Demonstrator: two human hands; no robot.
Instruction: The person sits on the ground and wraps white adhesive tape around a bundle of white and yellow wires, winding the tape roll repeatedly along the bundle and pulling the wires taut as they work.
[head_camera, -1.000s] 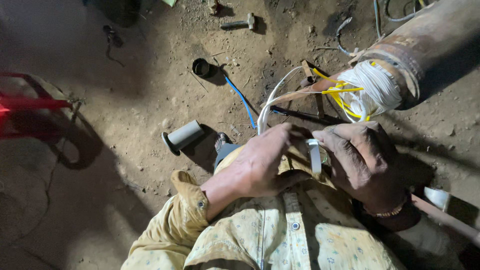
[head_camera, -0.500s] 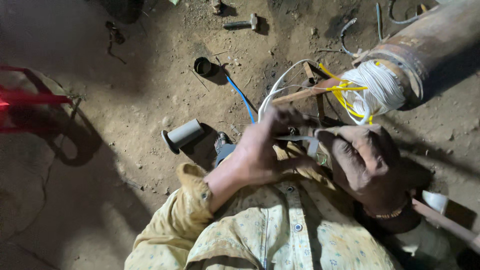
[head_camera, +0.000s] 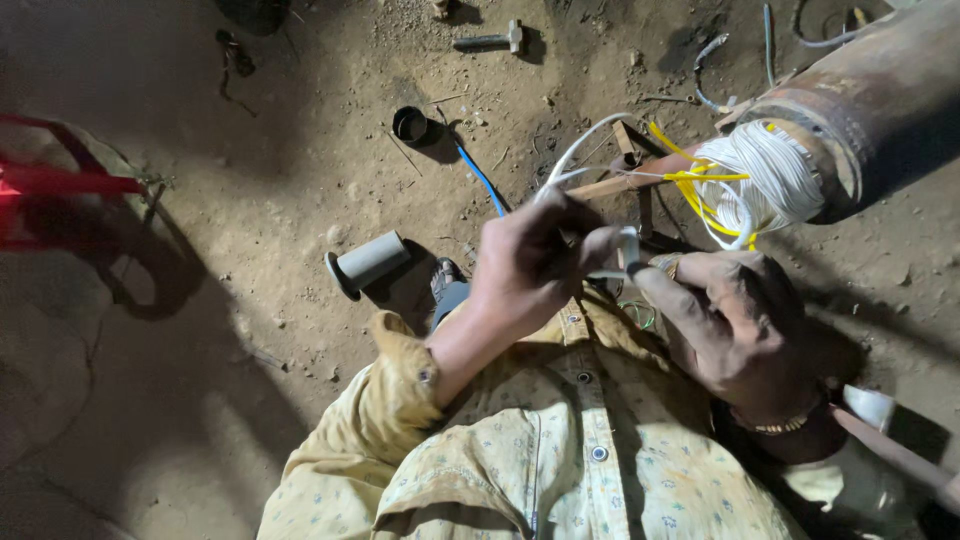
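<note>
Your left hand (head_camera: 535, 260) pinches thin white wire (head_camera: 590, 150), just ahead of your chest. Your right hand (head_camera: 735, 320) grips small white sleeve piece (head_camera: 628, 245), touching left fingertips. White wire coil (head_camera: 770, 180) on rusty cylinder (head_camera: 880, 100) beyond right hand.

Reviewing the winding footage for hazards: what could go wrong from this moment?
1. Both hands, left hand and right hand, work one thin white wire between the fingers; a sharp pull might kink it.
2. Loose yellow leads hang from the white coil near that wire and could snag.
3. The grey spool lies on its side on the dirt floor and may roll.
</note>
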